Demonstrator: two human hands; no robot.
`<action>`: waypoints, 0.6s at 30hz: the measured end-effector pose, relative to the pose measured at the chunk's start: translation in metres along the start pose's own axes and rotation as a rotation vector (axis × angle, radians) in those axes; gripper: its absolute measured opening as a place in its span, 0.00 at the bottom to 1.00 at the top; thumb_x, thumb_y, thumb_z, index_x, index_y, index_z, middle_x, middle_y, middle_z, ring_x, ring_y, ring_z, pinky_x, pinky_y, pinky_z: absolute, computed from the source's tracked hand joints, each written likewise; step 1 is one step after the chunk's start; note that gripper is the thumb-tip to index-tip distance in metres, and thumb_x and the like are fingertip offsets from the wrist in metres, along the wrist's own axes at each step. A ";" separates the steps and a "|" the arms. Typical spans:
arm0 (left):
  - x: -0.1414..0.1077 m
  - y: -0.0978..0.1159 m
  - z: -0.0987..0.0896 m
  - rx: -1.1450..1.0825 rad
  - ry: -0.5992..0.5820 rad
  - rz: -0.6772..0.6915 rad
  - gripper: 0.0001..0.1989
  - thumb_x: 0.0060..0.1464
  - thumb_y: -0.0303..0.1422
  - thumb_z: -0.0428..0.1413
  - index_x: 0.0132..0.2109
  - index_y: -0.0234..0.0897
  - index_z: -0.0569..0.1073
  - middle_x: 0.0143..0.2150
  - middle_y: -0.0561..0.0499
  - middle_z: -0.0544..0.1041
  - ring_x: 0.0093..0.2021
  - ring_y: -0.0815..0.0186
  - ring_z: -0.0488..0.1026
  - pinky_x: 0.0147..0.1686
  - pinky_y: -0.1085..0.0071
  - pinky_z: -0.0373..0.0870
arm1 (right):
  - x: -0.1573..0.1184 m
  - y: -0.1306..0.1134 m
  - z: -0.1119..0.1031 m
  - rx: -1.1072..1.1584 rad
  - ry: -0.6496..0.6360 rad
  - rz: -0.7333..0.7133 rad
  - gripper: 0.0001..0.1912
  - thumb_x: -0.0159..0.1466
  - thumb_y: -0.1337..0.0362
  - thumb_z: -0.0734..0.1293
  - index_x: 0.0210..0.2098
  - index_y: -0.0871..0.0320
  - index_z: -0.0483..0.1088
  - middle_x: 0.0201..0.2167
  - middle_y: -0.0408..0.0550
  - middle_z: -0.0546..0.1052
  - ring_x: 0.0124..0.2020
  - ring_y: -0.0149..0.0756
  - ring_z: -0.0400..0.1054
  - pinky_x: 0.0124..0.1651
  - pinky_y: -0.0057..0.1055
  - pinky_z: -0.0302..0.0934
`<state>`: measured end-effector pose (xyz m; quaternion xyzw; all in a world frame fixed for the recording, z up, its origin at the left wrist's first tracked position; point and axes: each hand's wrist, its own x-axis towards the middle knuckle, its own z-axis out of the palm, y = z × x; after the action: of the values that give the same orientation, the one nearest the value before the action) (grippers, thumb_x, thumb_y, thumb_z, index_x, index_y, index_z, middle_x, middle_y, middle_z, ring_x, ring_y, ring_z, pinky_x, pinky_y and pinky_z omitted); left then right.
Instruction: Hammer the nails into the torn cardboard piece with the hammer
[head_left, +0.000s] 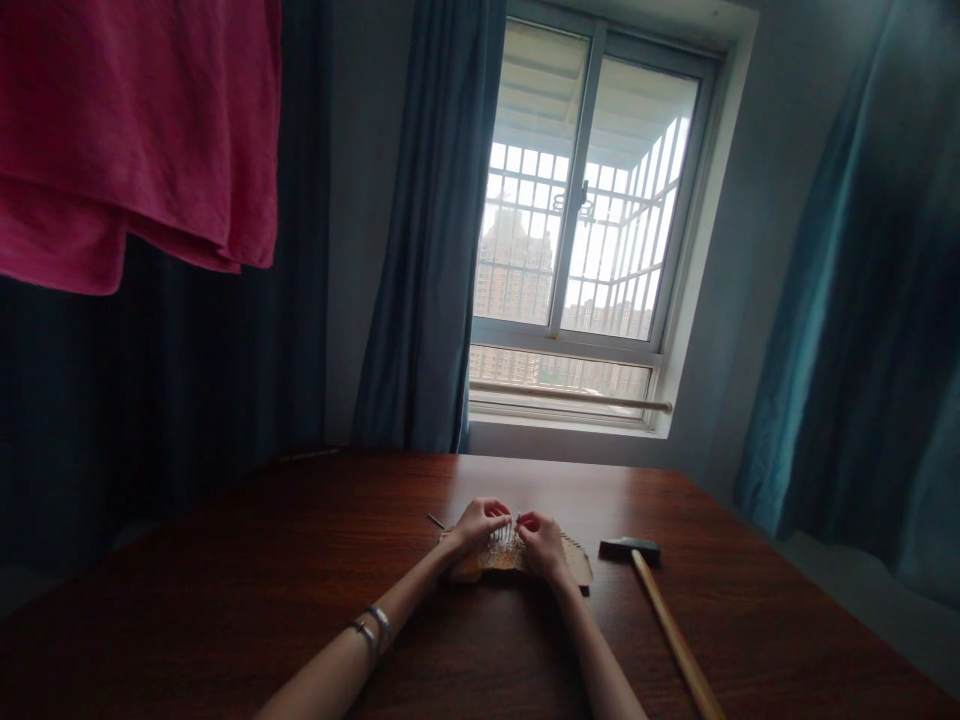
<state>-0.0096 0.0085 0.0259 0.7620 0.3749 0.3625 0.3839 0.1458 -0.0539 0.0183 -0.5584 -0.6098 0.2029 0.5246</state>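
Note:
On the table, both my hands reach over a light tan, wavy-edged board (469, 576) with a row of thin, nail-like pins (498, 534) standing up from it. My left hand (480, 522) is at the board's left side, fingertips pinched together by the pins; what they hold is too small to make out. Opposite it, my right hand (543, 545) pinches a thin, nail-like piece (517, 518) close to the left fingertips. Small bright bits lie on the board between the hands. The board's right part shows a toothed upper edge.
A hammer (630, 550) with a long wooden handle lies right of the board. A thin dark rod (436, 521) sticks out behind my left hand. The brown wooden table (300, 560) reaches toward a window (570, 200). Pink cloth (150, 130) hangs at upper left.

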 end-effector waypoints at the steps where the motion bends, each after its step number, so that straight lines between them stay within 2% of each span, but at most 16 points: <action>1: -0.001 0.002 0.000 0.000 -0.002 0.001 0.18 0.43 0.42 0.56 0.35 0.31 0.76 0.30 0.47 0.77 0.33 0.63 0.72 0.33 0.71 0.66 | 0.000 0.000 0.000 -0.001 0.002 0.000 0.08 0.51 0.65 0.64 0.28 0.59 0.75 0.27 0.50 0.79 0.30 0.39 0.73 0.35 0.30 0.65; 8: -0.005 0.013 0.000 0.006 -0.023 0.003 0.17 0.43 0.41 0.57 0.35 0.31 0.76 0.30 0.46 0.77 0.33 0.63 0.72 0.33 0.71 0.66 | -0.001 0.004 0.000 -0.009 -0.005 0.012 0.08 0.51 0.66 0.63 0.27 0.59 0.75 0.27 0.50 0.79 0.31 0.39 0.73 0.35 0.30 0.65; 18: 0.007 0.005 0.012 0.086 -0.022 0.063 0.19 0.41 0.43 0.58 0.34 0.31 0.77 0.32 0.46 0.77 0.34 0.62 0.73 0.33 0.72 0.66 | 0.000 0.006 0.001 -0.018 -0.018 -0.001 0.10 0.53 0.62 0.64 0.27 0.60 0.75 0.27 0.52 0.79 0.30 0.39 0.73 0.33 0.29 0.64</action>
<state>0.0051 0.0088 0.0274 0.7931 0.3616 0.3499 0.3432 0.1477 -0.0517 0.0130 -0.5612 -0.6166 0.2022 0.5138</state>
